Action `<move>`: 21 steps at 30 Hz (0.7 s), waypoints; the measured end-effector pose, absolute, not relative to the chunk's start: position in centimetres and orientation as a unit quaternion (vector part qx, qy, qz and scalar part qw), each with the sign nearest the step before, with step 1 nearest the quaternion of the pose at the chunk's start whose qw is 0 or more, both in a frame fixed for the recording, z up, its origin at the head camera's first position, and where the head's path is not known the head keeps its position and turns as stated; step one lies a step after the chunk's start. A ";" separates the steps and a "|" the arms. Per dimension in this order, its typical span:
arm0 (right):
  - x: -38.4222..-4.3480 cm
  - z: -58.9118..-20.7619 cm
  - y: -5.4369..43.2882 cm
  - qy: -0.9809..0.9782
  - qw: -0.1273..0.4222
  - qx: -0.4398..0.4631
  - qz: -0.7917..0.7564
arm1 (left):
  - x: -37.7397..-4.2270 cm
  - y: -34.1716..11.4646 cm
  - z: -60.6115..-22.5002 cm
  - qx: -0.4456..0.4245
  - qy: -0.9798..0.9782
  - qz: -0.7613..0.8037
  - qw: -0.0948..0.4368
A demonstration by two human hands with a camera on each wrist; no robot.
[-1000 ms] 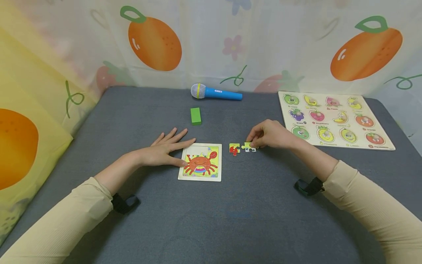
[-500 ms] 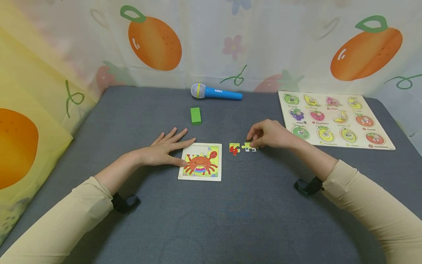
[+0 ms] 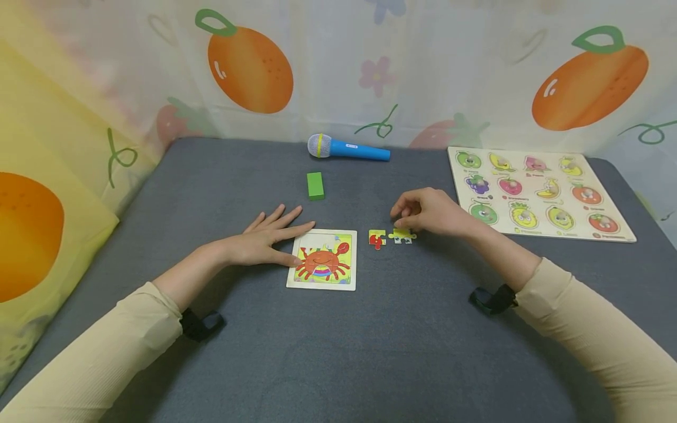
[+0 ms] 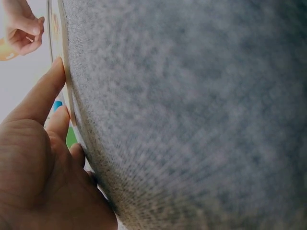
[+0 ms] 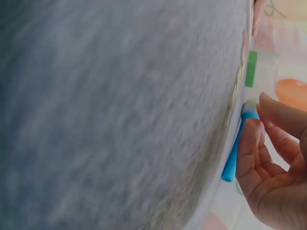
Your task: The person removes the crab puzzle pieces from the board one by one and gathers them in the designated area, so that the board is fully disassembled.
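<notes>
My left hand (image 3: 262,242) lies with spread, straight fingers at the left side of a square crab puzzle (image 3: 324,262) in a pale frame. Its thumb rests on the frame's left edge, and the index fingertip is at the upper left corner. In the left wrist view, the thumb and a fingertip touch the frame's edge (image 4: 67,79). Just above a yellow-green puzzle piece (image 3: 404,237), my right hand (image 3: 431,212) hovers with loosely bent fingers. Nothing shows between its thumb and fingertips in the right wrist view. Beside that piece lies a red and yellow puzzle piece (image 3: 376,238).
Behind the puzzle is a green block (image 3: 315,185), with a blue toy microphone (image 3: 349,148) farther back. A fruit puzzle board (image 3: 542,195) covers the back right of the grey table (image 3: 338,352). A fruit-print curtain (image 3: 338,70) hangs behind the table.
My right hand has lifted slightly up and to the left off the yellow-green puzzle piece, which now shows fully. My left hand has stayed on the frame.
</notes>
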State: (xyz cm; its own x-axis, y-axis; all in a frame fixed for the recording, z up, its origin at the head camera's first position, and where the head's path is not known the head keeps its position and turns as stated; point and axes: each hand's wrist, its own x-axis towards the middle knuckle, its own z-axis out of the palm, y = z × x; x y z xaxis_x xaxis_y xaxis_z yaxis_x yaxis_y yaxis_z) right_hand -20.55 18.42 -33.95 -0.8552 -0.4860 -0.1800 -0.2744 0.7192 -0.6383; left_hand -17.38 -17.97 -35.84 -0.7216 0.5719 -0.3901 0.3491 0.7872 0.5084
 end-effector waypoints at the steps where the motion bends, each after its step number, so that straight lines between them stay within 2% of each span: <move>1: -20.5 -33.9 18.2 0.910 0.168 -0.212 -0.313 | -17.4 -18.0 -35.9 0.255 0.905 0.205 0.273; 21: -19.3 -33.5 12.9 0.880 0.196 -0.277 -0.333 | -17.4 -18.0 -36.0 0.253 0.906 0.202 0.273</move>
State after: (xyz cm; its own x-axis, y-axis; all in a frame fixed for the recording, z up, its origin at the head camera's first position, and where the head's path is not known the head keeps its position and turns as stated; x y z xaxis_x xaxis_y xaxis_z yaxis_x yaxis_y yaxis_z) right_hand -19.27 12.93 -33.46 -0.7702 -0.6174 -0.1603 -0.3565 0.6250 -0.6945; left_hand -17.40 -17.97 -36.02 -0.7236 0.5685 -0.3914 0.3479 0.7902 0.5046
